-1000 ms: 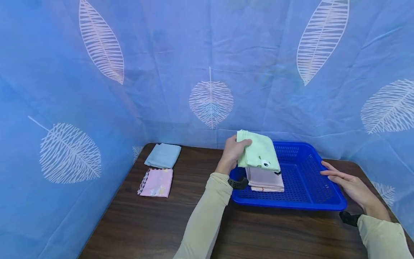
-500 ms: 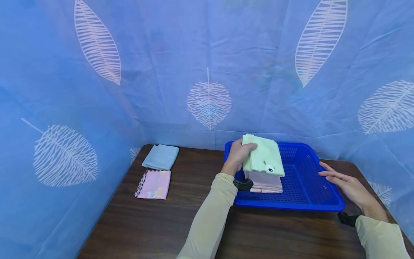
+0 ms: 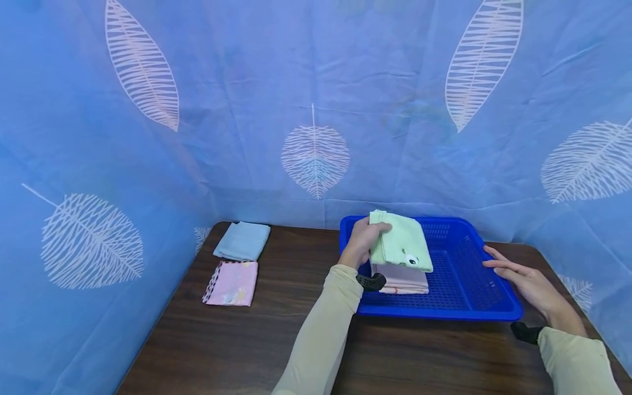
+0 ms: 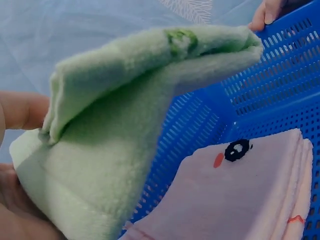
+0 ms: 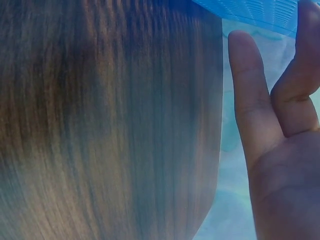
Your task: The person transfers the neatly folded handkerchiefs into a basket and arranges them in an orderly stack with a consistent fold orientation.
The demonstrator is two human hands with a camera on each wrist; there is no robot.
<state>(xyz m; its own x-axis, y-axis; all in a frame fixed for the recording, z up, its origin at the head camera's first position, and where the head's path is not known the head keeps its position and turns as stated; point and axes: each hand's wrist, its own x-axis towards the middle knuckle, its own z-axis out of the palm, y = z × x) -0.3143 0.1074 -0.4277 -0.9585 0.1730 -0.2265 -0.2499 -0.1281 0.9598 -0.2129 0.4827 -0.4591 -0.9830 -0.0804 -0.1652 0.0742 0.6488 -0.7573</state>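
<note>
My left hand (image 3: 362,240) pinches a folded light green towel (image 3: 404,241) by its left edge, thumb on top. The towel has an eye printed near its front corner and hangs over the left part of a blue plastic basket (image 3: 439,315). Beneath it, folded pale pink towels (image 3: 402,278) lie stacked in the basket, partly covered from the head view. In the left wrist view the green towel (image 4: 105,155) sags and its folds part, with the pink stack (image 4: 235,185) lower to the right. My right hand (image 3: 530,288) rests extended fingers on the basket's right rim.
On the left of the dark wooden table (image 3: 237,351) lie a folded light blue towel (image 3: 243,241) and, in front of it, a pink towel (image 3: 232,283) with a checked edge. A blue leaf-patterned cloth (image 3: 247,137) hangs behind and beside the table.
My left hand has moved slightly right and down with the green towel, bringing it lower over the pink stack. The right hand stays at the basket rim. The head view has shifted a little.
</note>
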